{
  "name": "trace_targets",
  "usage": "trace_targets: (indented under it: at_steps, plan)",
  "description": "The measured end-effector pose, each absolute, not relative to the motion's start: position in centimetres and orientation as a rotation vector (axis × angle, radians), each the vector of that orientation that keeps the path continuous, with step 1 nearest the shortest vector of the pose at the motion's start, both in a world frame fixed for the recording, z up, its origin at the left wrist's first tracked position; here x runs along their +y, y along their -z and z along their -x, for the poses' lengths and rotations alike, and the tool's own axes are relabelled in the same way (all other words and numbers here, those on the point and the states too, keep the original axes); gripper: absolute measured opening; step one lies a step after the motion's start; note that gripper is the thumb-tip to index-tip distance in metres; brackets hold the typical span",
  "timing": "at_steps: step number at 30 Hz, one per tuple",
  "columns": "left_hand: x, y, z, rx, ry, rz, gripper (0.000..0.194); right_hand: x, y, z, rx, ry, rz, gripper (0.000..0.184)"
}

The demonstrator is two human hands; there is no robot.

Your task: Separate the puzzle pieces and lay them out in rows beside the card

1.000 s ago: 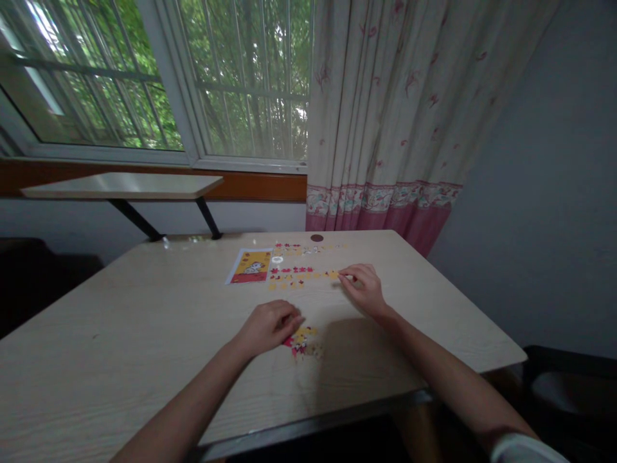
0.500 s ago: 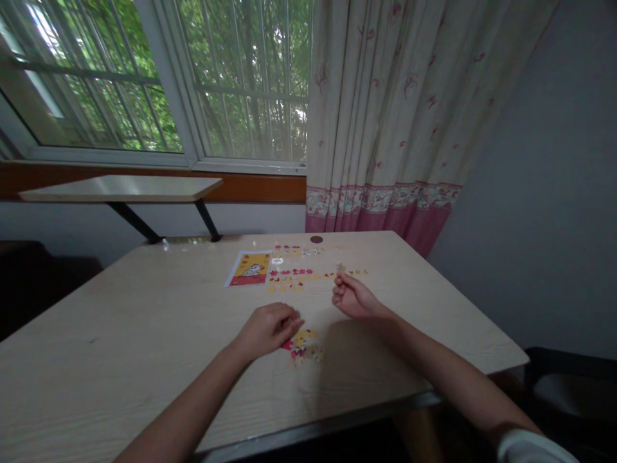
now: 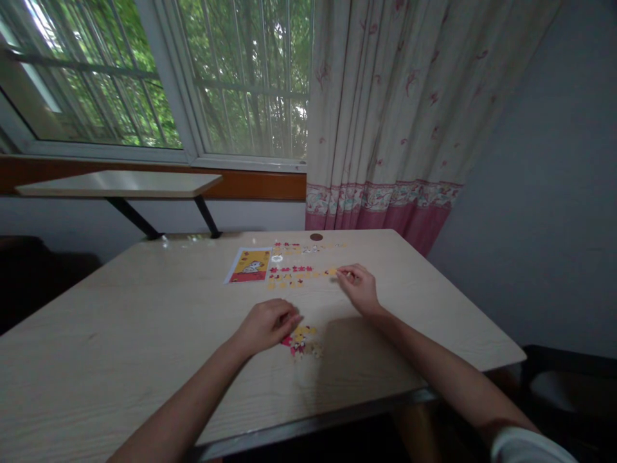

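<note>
My left hand (image 3: 270,323) rests on the table, fingers bent and thumb close to the fingertips; anything between them is hidden. Beside those fingertips lies a small heap of loose jigsaw pieces (image 3: 303,339) in yellow, red and pale colours. Farther out, my right hand (image 3: 359,287) is palm down, thumb and finger pinched at the right part of the laid-out rows of puzzle pieces (image 3: 290,276). The puzzle piece in that pinch is mostly covered by the fingers. A printed picture (image 3: 248,265) of a pale animal on yellow and red lies left of the rows.
More pieces (image 3: 288,245) form rows farther back on the wooden table (image 3: 159,321). A dark round disc (image 3: 316,237) sits near the back edge. A raised shelf (image 3: 130,184) stands at the back left, with a curtain (image 3: 380,128) behind the table.
My right hand has turned from holding a puzzle piece raised to palm down, its fingertips lowered to the row. The left hand stays by the heap.
</note>
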State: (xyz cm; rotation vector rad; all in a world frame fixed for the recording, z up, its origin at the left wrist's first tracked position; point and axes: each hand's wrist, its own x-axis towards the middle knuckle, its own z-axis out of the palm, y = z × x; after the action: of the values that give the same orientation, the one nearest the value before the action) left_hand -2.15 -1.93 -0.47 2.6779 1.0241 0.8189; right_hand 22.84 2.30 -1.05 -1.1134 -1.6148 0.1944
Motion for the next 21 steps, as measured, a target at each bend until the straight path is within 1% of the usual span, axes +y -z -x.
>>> trace_targets:
  at_steps: [4, 15, 21]
  plan:
    - [-1.9, 0.5, 2.2, 1.037, -0.799, -2.690, 0.027, 1.8, 0.7, -22.8, -1.692, -0.109, 1.085, 0.011]
    - [-1.8, 0.4, 2.3, 1.085, -0.755, -2.672, 0.028, 5.0, 1.6, -21.0, -1.952, -0.409, 1.217, 0.009]
    - [-1.7, 0.4, 2.5, 1.093, -0.775, -2.683, 0.027, 6.1, 2.0, -19.6, -2.085, -0.345, 1.361, 0.011]
